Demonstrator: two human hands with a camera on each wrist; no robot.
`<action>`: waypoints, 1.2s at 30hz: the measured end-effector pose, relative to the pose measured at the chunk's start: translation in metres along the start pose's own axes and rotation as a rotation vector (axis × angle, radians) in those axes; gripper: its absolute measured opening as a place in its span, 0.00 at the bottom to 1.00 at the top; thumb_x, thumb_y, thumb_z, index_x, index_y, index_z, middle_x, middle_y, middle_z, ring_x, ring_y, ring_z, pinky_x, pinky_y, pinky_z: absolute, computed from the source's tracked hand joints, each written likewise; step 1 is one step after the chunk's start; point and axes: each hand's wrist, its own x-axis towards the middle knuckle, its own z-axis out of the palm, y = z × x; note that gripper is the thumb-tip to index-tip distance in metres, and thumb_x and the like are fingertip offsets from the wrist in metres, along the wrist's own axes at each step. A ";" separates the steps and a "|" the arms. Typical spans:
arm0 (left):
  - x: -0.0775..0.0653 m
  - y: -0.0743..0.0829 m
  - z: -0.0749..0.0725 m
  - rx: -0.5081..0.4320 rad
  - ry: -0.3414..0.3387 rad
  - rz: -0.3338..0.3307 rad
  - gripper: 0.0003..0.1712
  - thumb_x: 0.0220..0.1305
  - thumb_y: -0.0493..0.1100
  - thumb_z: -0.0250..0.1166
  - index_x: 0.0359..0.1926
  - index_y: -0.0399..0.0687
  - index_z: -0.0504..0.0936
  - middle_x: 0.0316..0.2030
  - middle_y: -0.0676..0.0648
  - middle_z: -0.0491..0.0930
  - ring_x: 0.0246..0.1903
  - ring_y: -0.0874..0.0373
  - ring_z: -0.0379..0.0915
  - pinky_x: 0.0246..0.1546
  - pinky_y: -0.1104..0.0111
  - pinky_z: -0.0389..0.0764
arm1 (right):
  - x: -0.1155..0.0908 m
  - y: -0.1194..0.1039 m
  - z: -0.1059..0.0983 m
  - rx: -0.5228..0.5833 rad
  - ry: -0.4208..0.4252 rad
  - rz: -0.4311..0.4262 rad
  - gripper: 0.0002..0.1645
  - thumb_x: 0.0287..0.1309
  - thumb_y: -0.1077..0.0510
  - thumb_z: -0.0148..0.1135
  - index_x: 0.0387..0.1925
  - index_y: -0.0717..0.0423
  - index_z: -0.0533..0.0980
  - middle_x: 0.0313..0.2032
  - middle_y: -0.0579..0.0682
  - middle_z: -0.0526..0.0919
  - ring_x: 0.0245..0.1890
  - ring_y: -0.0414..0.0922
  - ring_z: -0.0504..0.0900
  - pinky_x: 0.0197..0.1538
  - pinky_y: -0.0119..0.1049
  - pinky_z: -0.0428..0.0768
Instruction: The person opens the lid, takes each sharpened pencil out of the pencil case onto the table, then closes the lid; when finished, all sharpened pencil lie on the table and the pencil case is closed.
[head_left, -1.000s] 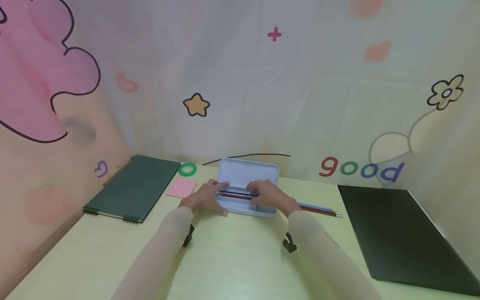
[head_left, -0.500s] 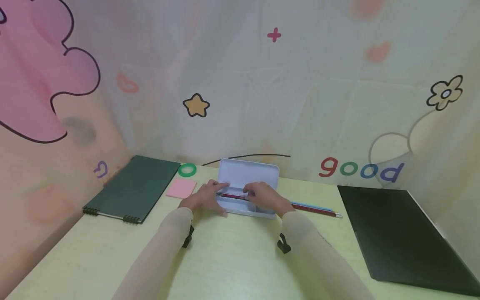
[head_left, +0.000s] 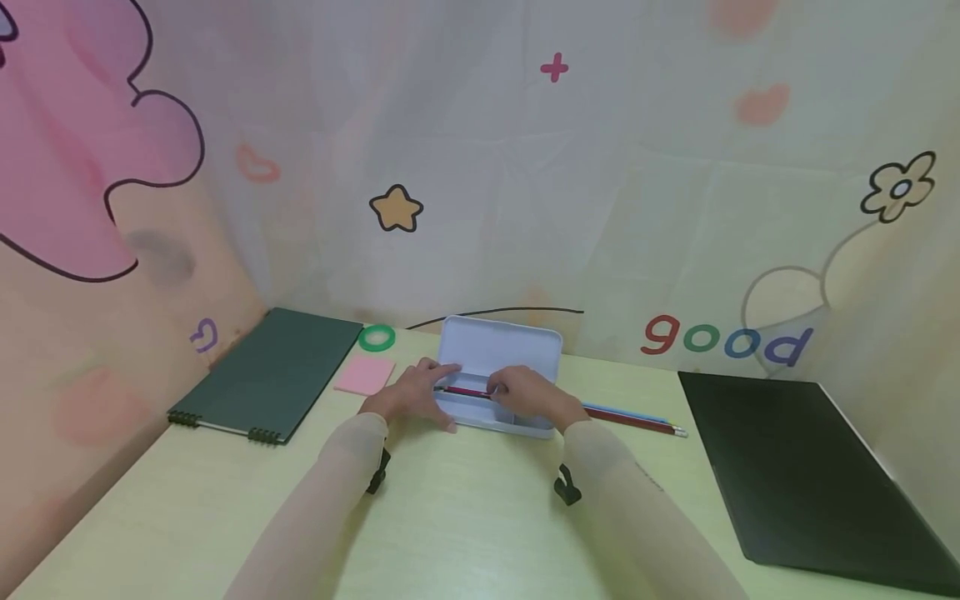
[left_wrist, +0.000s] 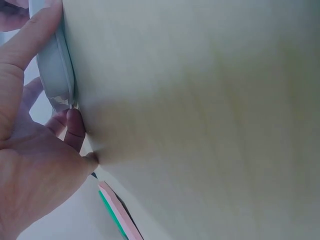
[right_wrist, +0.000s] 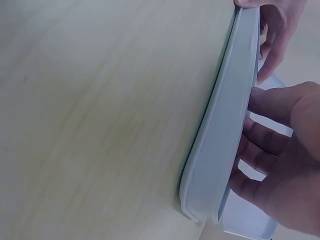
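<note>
A light-grey pencil case [head_left: 501,346] stands with its lid raised, at the back middle of the table in the head view. My left hand [head_left: 412,393] grips its left end, thumb at the front and fingers around the end; the left wrist view shows the case's end wall [left_wrist: 56,75] between them. A dark red pencil [head_left: 467,392] lies along the inside of the case. Over its right part bends my right hand [head_left: 528,393], fingers curled down at the pencil. In the right wrist view its fingertips [right_wrist: 245,182] dip behind the front wall [right_wrist: 220,130], partly hidden.
Right of the case lie a blue pencil [head_left: 630,412] and a dark red one [head_left: 637,422]. To the left are a pink pad of notes [head_left: 364,375], a green tape ring [head_left: 377,338] and a dark green spiral notebook [head_left: 273,375]. A black folder [head_left: 810,475] lies far right.
My right hand has moved slightly left and down into the case. A dark pencil seen above the red one a second ago no longer shows. The left hand keeps its grip.
</note>
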 end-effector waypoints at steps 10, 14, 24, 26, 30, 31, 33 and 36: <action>0.002 -0.001 -0.002 0.011 0.003 0.010 0.58 0.45 0.58 0.81 0.76 0.69 0.60 0.71 0.42 0.58 0.67 0.44 0.57 0.66 0.42 0.68 | 0.003 0.003 -0.003 0.022 -0.011 -0.016 0.11 0.66 0.63 0.59 0.44 0.60 0.84 0.41 0.52 0.86 0.39 0.45 0.77 0.53 0.43 0.79; 0.001 0.001 -0.004 0.013 -0.002 0.007 0.58 0.46 0.58 0.80 0.76 0.69 0.60 0.72 0.42 0.57 0.67 0.43 0.56 0.66 0.41 0.67 | 0.004 0.003 -0.005 0.002 -0.009 -0.022 0.09 0.66 0.62 0.60 0.42 0.59 0.84 0.38 0.51 0.86 0.37 0.44 0.76 0.50 0.41 0.79; 0.002 0.001 -0.005 0.018 -0.004 -0.001 0.58 0.46 0.58 0.80 0.76 0.69 0.59 0.72 0.42 0.57 0.68 0.44 0.56 0.66 0.41 0.67 | 0.006 0.001 -0.005 0.002 -0.002 -0.005 0.09 0.66 0.62 0.60 0.42 0.59 0.84 0.38 0.51 0.86 0.37 0.44 0.76 0.50 0.41 0.78; 0.002 0.001 -0.005 0.019 -0.005 0.001 0.58 0.46 0.58 0.80 0.76 0.69 0.59 0.72 0.43 0.57 0.67 0.44 0.57 0.66 0.41 0.67 | 0.006 0.001 -0.005 0.009 0.005 0.001 0.09 0.66 0.62 0.61 0.43 0.59 0.84 0.39 0.51 0.86 0.38 0.45 0.76 0.51 0.42 0.79; 0.002 0.001 -0.006 0.025 0.000 0.008 0.57 0.46 0.58 0.80 0.76 0.69 0.59 0.72 0.43 0.57 0.67 0.44 0.57 0.66 0.41 0.67 | 0.006 0.001 -0.004 0.020 0.025 0.011 0.10 0.65 0.61 0.62 0.45 0.59 0.84 0.40 0.51 0.86 0.38 0.45 0.77 0.52 0.42 0.79; 0.002 0.001 -0.005 0.025 0.001 0.010 0.57 0.46 0.58 0.80 0.76 0.68 0.59 0.71 0.42 0.58 0.67 0.44 0.57 0.66 0.41 0.67 | 0.006 0.001 -0.004 0.022 0.029 0.007 0.10 0.65 0.61 0.62 0.45 0.59 0.84 0.39 0.51 0.86 0.38 0.45 0.77 0.51 0.42 0.79; 0.001 0.001 -0.005 0.021 -0.002 0.012 0.57 0.47 0.57 0.80 0.76 0.68 0.59 0.71 0.42 0.58 0.68 0.43 0.56 0.66 0.41 0.67 | 0.005 0.002 -0.003 0.018 0.026 -0.002 0.10 0.65 0.61 0.62 0.45 0.59 0.83 0.37 0.51 0.85 0.37 0.44 0.76 0.49 0.41 0.78; 0.001 0.001 -0.002 0.019 -0.009 0.021 0.57 0.46 0.57 0.80 0.76 0.67 0.60 0.71 0.42 0.58 0.67 0.43 0.57 0.66 0.42 0.67 | 0.003 0.003 -0.002 0.018 0.019 -0.014 0.10 0.64 0.62 0.63 0.45 0.58 0.83 0.35 0.50 0.84 0.35 0.44 0.75 0.46 0.39 0.77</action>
